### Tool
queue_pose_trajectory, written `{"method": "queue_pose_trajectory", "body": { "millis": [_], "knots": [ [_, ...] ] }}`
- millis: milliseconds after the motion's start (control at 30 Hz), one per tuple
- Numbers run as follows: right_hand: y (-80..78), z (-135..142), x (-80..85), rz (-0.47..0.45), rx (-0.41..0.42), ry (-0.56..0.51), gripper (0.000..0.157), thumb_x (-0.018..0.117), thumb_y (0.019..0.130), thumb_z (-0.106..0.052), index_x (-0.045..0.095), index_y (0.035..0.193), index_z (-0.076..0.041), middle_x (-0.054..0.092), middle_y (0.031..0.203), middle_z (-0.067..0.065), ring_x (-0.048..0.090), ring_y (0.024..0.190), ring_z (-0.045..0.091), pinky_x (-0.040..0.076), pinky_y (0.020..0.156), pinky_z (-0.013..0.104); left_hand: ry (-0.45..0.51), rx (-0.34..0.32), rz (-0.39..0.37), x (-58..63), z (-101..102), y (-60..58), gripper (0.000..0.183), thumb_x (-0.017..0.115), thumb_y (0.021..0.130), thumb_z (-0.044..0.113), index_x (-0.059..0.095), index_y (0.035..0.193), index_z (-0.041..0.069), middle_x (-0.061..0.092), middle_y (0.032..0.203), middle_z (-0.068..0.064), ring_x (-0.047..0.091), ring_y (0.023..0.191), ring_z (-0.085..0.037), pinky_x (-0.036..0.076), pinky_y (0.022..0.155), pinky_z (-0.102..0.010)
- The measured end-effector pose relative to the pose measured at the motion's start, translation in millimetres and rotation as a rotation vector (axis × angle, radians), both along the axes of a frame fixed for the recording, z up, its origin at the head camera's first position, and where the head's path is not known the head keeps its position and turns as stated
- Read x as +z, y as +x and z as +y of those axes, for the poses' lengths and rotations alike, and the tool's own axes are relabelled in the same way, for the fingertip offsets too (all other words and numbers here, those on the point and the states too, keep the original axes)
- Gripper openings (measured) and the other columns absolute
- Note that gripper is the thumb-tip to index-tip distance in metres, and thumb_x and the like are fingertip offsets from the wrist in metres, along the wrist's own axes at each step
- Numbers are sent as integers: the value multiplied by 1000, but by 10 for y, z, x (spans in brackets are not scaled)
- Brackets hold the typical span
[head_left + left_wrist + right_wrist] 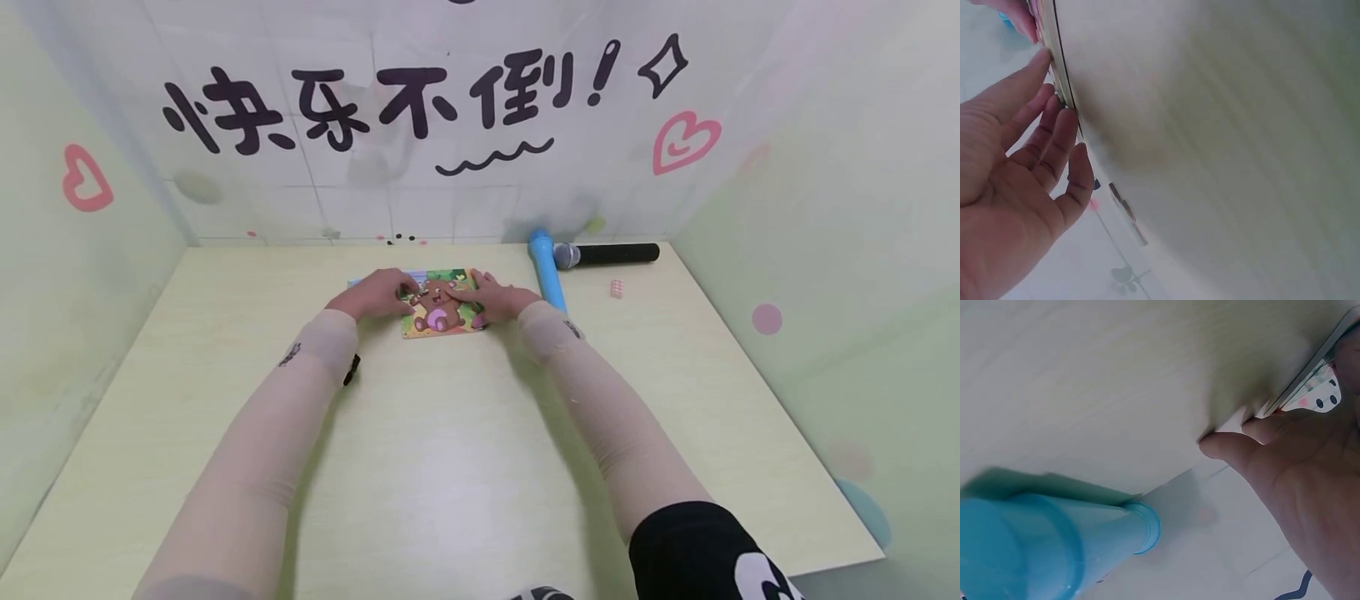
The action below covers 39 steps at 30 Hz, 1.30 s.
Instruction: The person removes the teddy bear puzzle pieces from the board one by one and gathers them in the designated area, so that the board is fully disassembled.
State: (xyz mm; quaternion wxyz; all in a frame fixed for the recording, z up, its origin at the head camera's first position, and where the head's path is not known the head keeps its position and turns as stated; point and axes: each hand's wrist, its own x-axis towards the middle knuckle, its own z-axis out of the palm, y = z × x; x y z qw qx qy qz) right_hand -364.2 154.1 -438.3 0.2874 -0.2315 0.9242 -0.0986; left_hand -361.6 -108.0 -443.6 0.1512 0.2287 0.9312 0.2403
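Observation:
A flat picture board with a brown cartoon bear lies near the back of the table. My left hand is at its left side, thumb and forefinger spread in a curve over the bear's head. In the left wrist view, the loosely bent fingers meet the board's thin edge. My right hand rests on the right side, its straight thumb pointing across the bear. From the right wrist, fingertips show down at the tabletop beside the board's edge.
To the right of the board lies a blue microphone, with a black microphone alongside it. A small pink-and-white piece is in front of them. Walls close in the pale table at the back and both sides.

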Motion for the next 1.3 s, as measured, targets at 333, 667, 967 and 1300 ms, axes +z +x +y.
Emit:
{"method": "queue_pose_trajectory", "body": {
  "millis": [333, 667, 967, 1300],
  "knots": [
    [-16, 6, -26, 7, -10, 0, 76, 59, 100, -35, 14, 160, -45, -18, 168, 8, -19, 153, 32, 4, 118, 68, -42, -52, 44, 2, 37, -69, 41, 74, 89, 12, 63, 126, -2, 64, 122, -18, 59, 110, -31, 46, 103, -48],
    [-50, 20, -64, 12, 13, -14, 78, 60, 99, -36, 13, 161, -44, -18, 168, 10, -18, 153, 33, 2, 119, 66, -59, -68, 62, -10, 64, -101, 43, 72, 87, 9, 61, 126, -4, 66, 111, -14, 60, 98, -27, 51, 95, -45],
    [-30, 42, -1, 6, -7, -24, 74, 58, 100, -35, 16, 161, -43, -18, 168, 8, -19, 153, 32, 0, 119, 65, -5, -102, 109, 59, 33, -114, 50, 71, 86, 6, 56, 130, -11, 64, 109, -18, 58, 96, -29, 50, 93, -45],
    [60, 55, -8, 20, 20, -47, 76, 60, 100, -34, 16, 161, -42, -17, 168, 10, -16, 153, 34, 1, 118, 66, -1, -90, 79, 55, -93, -15, 53, 71, 85, 5, 55, 132, -11, 64, 117, -20, 60, 107, -31, 49, 100, -47]
  ]
}}
